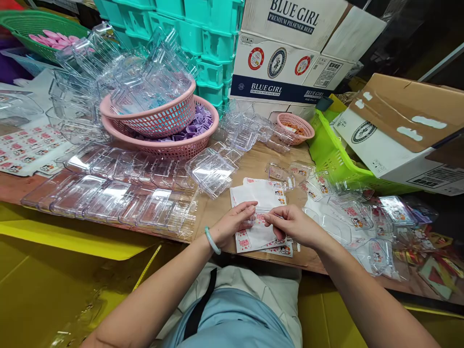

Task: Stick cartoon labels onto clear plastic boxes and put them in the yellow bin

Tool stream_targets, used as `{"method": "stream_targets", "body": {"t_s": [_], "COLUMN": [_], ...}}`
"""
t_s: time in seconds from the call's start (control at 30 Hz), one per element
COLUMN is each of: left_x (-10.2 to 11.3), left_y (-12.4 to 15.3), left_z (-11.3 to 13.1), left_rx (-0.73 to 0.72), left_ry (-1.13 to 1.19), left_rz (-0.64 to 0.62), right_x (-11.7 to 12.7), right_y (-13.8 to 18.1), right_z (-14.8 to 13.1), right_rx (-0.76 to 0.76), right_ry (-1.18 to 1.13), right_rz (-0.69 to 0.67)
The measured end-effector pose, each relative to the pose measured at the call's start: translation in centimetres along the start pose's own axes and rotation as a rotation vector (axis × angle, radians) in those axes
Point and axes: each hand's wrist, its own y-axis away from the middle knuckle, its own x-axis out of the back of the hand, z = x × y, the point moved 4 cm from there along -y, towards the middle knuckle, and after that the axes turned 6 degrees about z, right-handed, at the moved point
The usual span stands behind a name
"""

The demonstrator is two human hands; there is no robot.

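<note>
Over a stack of white sticker sheets (pixel 261 238) with red and orange prints, my two hands face each other. My left hand (pixel 235 220), wearing a pale green bangle (pixel 212 240) at the wrist, has its fingers bent around a small clear plastic piece (pixel 249 221), partly hidden by the fingers. Thumb and index finger of my right hand (pixel 290 223) are pinched together close to a red print; what sits between them is too small to make out. Rows of clear plastic cases (pixel 108 195) lie left of the sheets, and a few loose cases (pixel 213 171) lie just behind my left hand.
Two stacked pink baskets (pixel 159 150) hold clear cases and purple parts. Behind them rise teal crates (pixel 213 43) and a beer carton (pixel 275 63). A small pink basket (pixel 297 126) and a lime-green basket (pixel 326 145) stand at right, near stickered clear cases (pixel 357 215).
</note>
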Motion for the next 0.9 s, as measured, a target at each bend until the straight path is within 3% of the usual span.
{"method": "stream_targets", "body": {"t_s": [0.27, 0.37, 0.43, 0.53, 0.6, 0.67, 0.8, 0.9], "left_x": [-0.5, -0.5, -0.4, -0.5, -1.1, -2.0, -3.1, -3.2], "left_y": [0.2, -0.1, -0.3, -0.2, 0.1, 0.6, 1.9, 2.4], "left_z": [0.2, -0.1, -0.2, 0.0, 0.4, 1.0, 1.9, 1.9], "left_rx": [-0.036, -0.086, -0.102, -0.101, -0.110, -0.158, -0.227, -0.215], "left_ry": [-0.154, -0.162, -0.162, -0.180, -0.193, -0.216, -0.323, -0.392], "left_rz": [0.046, 0.102, 0.152, 0.192, 0.161, 0.114, 0.046, 0.003], "right_x": [-0.4, 0.7, 2.7, 5.2, 4.9, 3.3, 0.0, -0.5], "right_y": [-0.3, -0.1, 0.4, 2.0, 2.8, 2.9, 2.9, 4.0], "right_z": [0.1, 0.8, 1.6, 2.4, 2.7, 2.9, 4.0, 4.6], "right_rx": [0.009, -0.004, -0.015, 0.032, 0.116, 0.180, 0.214, 0.257], "right_ry": [0.176, 0.195, 0.208, 0.187, 0.125, 0.047, -0.242, -0.285], "right_rz": [0.108, 0.134, 0.318, 0.728, 0.836, 0.786, 0.418, 0.336]}}
